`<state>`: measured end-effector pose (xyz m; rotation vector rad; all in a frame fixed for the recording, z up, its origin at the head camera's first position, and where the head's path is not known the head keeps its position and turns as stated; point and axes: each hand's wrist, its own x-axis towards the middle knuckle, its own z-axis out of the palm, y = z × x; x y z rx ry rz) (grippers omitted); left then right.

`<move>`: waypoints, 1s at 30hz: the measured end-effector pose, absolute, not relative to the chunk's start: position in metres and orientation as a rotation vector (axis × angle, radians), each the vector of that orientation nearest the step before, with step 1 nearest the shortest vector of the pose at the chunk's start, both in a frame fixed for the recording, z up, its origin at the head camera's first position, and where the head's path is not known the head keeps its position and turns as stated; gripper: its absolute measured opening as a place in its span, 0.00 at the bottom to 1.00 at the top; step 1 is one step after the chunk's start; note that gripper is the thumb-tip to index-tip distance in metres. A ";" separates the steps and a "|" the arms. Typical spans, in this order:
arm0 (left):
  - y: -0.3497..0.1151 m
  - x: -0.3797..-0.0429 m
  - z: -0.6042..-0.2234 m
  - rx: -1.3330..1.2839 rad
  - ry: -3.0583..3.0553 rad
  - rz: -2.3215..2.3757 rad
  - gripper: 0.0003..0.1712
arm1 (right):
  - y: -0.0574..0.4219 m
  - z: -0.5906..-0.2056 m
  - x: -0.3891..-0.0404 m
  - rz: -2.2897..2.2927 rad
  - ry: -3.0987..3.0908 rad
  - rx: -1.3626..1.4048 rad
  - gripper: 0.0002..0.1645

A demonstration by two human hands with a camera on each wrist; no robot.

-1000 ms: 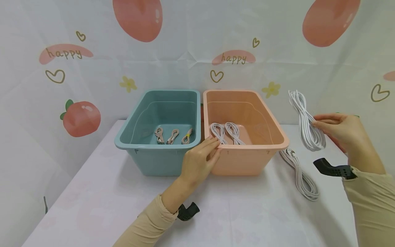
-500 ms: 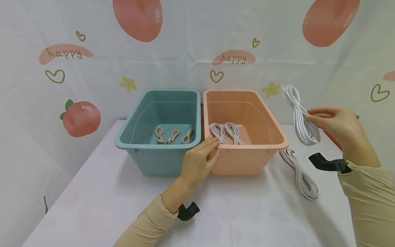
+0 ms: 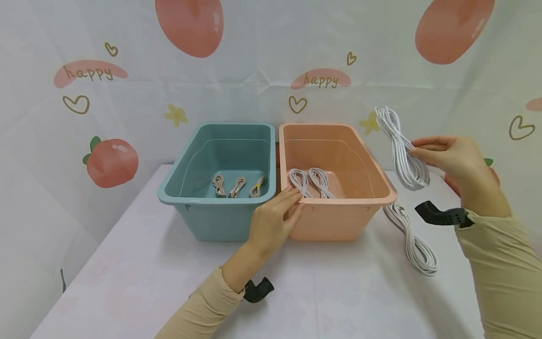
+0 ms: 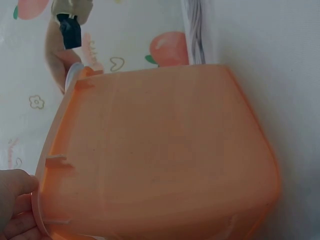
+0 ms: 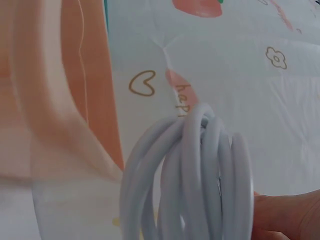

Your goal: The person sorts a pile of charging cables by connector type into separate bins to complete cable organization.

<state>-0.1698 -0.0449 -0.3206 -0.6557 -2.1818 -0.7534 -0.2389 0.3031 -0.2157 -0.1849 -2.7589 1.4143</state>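
Observation:
In the head view my right hand (image 3: 455,157) pinches a coiled white cable (image 3: 404,150) by its middle, up in the air to the right of the orange bin (image 3: 338,219). The coil's loops fill the lower middle of the right wrist view, beside the bin's rim. My left hand (image 3: 273,219) holds the orange bin's rim at its front left corner, fingers over the edge and thumb on the outer side. Inside that bin lie two coiled white cables (image 3: 319,181), partly hidden by the front rim. Another white cable coil (image 3: 410,240) lies on the table to the right.
Left of the orange bin, close beside it, stands a blue-green bin (image 3: 216,219) with three small cable bundles (image 3: 237,187) inside. Both bins sit on a white-covered table (image 3: 322,292), in front of a patterned backdrop (image 3: 237,94).
My right hand has moved left and up with the white cable, nearer the orange bin. The left hand has stayed at the rim, and the bins have not moved.

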 end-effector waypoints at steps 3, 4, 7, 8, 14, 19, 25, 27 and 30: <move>-0.045 -0.170 -0.320 -0.652 -2.186 -0.747 0.13 | 0.296 -0.213 -0.242 1.341 -2.769 -0.153 0.12; -0.045 -0.170 -0.320 -0.651 -2.187 -0.742 0.13 | 0.294 -0.212 -0.243 1.326 -2.769 -0.142 0.10; -0.045 -0.169 -0.320 -0.651 -2.182 -0.728 0.13 | 0.287 -0.210 -0.247 1.339 -2.772 -0.134 0.09; -0.045 -0.169 -0.320 -0.651 -2.179 -0.723 0.13 | 0.284 -0.210 -0.248 1.352 -2.769 -0.129 0.09; -0.045 -0.170 -0.320 -0.651 -2.175 -0.714 0.13 | 0.272 -0.207 -0.254 1.326 -2.760 -0.094 0.11; -0.045 -0.170 -0.321 -0.648 -2.179 -0.719 0.13 | 0.264 -0.203 -0.257 1.291 -2.783 -0.067 0.10; -0.045 -0.170 -0.321 -0.650 -2.172 -0.727 0.13 | 0.254 -0.201 -0.263 1.335 -2.807 -0.058 0.10; -0.045 -0.170 -0.321 -0.652 -2.170 -0.725 0.13 | 0.250 -0.201 -0.265 1.358 -2.799 -0.055 0.10; -0.045 -0.170 -0.321 -0.655 -2.165 -0.721 0.13 | 0.245 -0.201 -0.268 1.394 -2.774 -0.024 0.08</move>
